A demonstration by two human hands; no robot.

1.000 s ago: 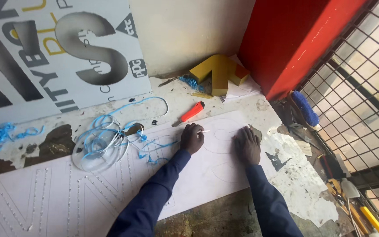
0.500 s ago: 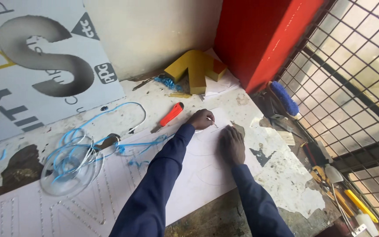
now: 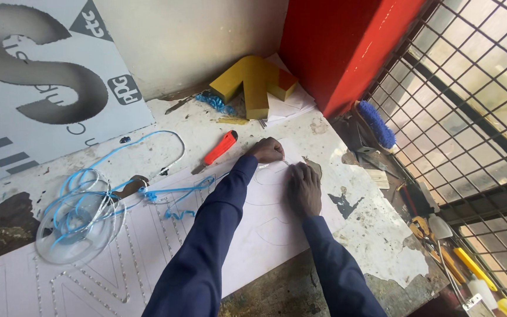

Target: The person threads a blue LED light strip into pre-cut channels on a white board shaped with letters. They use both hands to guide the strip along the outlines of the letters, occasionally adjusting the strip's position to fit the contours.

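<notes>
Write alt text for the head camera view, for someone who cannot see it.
Two hands in dark blue sleeves work on a white sheet on a worn table: the left hand pinches something small at the sheet's far edge, the right hand lies flat beside it. Nearby lie a red knife, blue strips and a yellow letter.

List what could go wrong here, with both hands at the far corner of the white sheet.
1. The left hand pinches something thin at the edge of the white sheet; it may tear or slip.
2. The red-handled knife lies close beside that hand; a sideways slip might hit it, though the blade state is unclear.
3. The loose blue strips lie across the sheet and could snag a sleeve.
</notes>
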